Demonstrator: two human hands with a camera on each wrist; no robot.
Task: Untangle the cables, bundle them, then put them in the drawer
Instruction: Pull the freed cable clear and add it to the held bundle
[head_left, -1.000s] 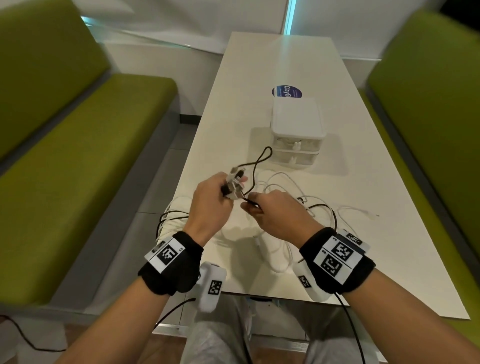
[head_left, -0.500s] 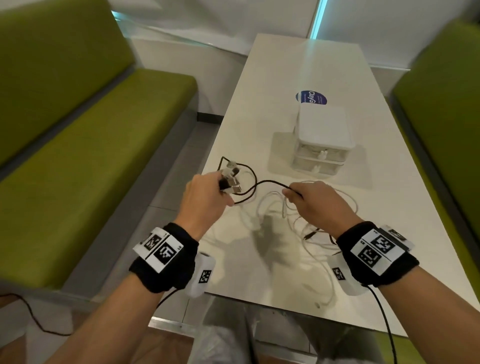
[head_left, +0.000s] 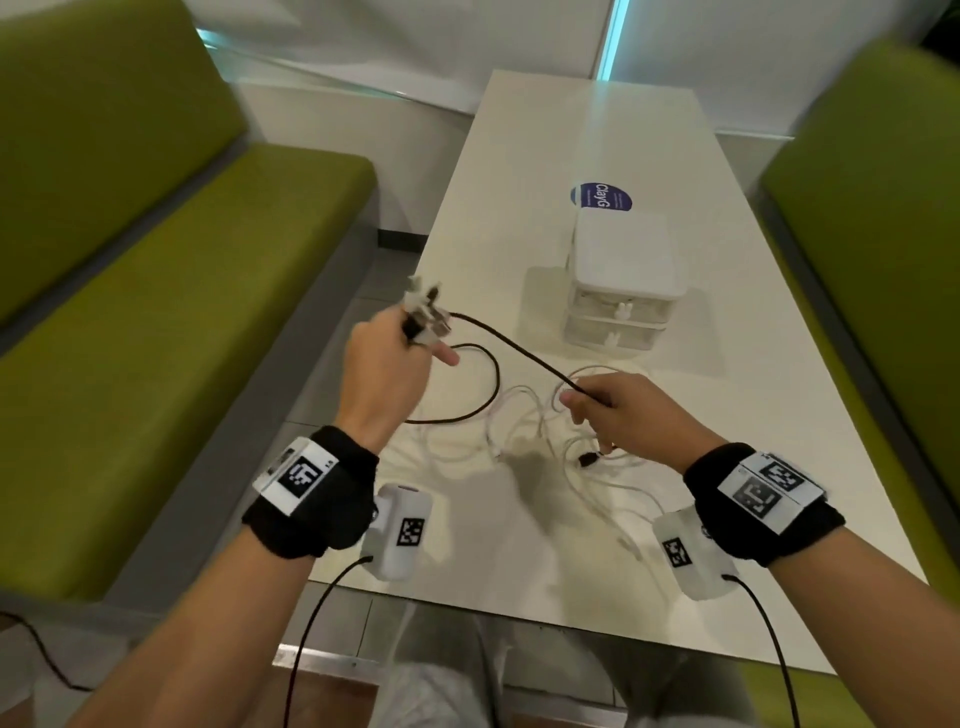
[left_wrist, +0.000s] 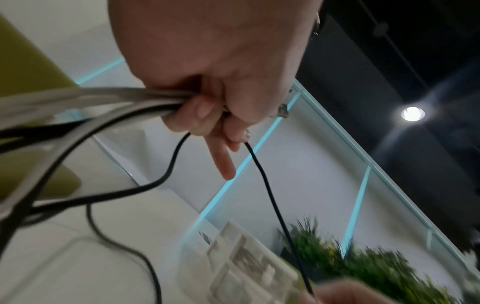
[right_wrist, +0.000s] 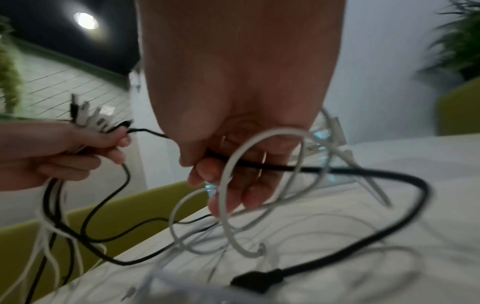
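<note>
While we hold our right hand (head_left: 631, 415) low over the near part of the counter (head_left: 519, 571), its thumb and fingers pinch the black cable (head_left: 519, 349) partway along, and in the right wrist view a white loop (right_wrist: 249, 185) is draped round those same fingers. That is the first risk we see — if we slide this hand along the black cable, the white loop may ride with it and pull tight instead of dropping free.

Just under and beyond that hand, the white cables (head_left: 524, 447) lie in a loose heap on the counter, with a black plug (head_left: 588, 459) among them. The black cable runs through this heap, so we judge that a hard pull could drag the whole tangle toward the counter's left edge, where some strands already seem to hang over.

Further out and higher, our left hand (head_left: 387, 364) grips a cluster of connector ends (head_left: 427, 312), fingers curled round the strands and one finger sticking out straight. The black cable is taut between the two hands — more tension could tug a plug out of that grip and cost us the gathered ends.

Beyond, the small white drawer unit (head_left: 621, 283) stands on the counter with both drawers closed; a swinging cable might catch its knobs.
</note>
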